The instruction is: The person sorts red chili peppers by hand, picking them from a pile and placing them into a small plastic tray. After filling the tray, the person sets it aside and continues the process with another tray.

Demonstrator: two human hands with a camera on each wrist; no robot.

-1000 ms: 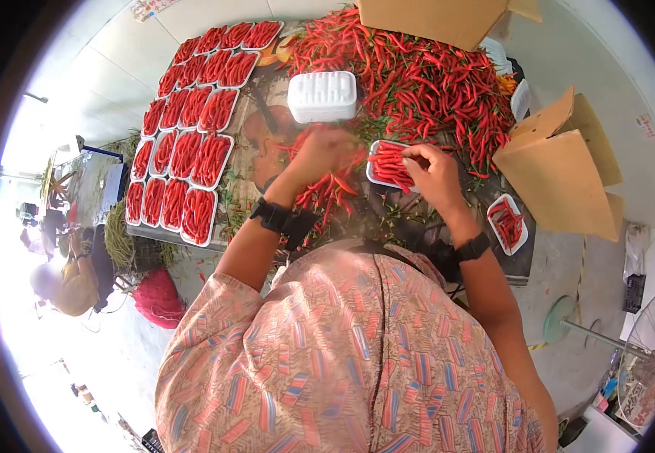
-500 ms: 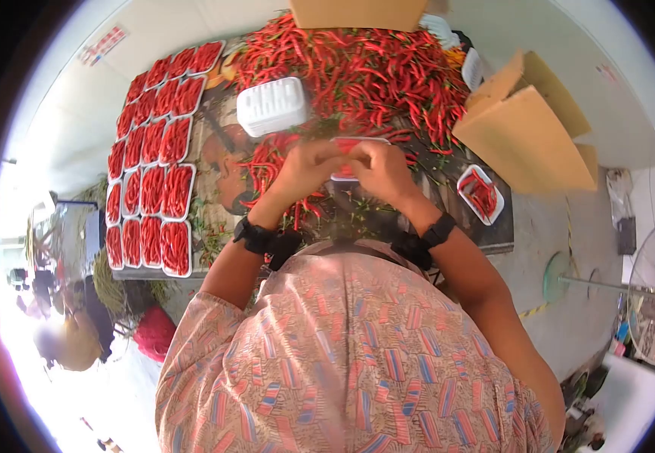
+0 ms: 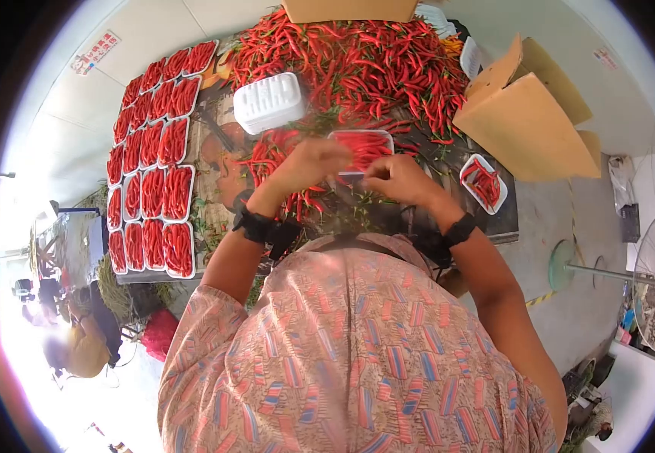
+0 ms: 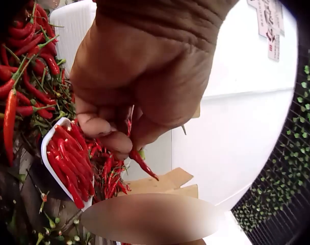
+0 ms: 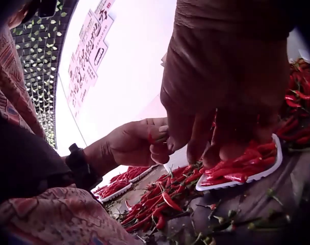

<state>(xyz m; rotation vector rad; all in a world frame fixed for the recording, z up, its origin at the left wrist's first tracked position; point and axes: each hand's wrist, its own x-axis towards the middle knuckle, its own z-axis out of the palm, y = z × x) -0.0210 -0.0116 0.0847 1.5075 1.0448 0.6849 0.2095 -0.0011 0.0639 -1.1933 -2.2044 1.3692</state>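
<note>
My left hand [image 3: 311,164] pinches a red chili [image 4: 144,164] between thumb and fingertips, its tip poking out below them in the left wrist view. Just right of it, my right hand [image 3: 401,180] has its fingers bent beside the near edge of a white foam tray [image 5: 278,153]. Red shows through the gaps between those fingers in the right wrist view, but I cannot tell whether they hold anything. Red chilies without stems [image 3: 365,147] lie side by side in this tray. Loose stemmed chilies [image 5: 155,206] lie under and beside my left hand.
A large heap of chilies [image 3: 372,68] covers the table's far side. Stacked white trays [image 3: 269,102] stand left of it. Rows of filled trays [image 3: 165,143] line the left. At right are a part-filled tray [image 3: 483,185] and an open cardboard box [image 3: 527,124].
My hands were apart a second ago, the right at the tray's chilies; they came together over the tray, then parted slightly toward me. The head view has swung right.
</note>
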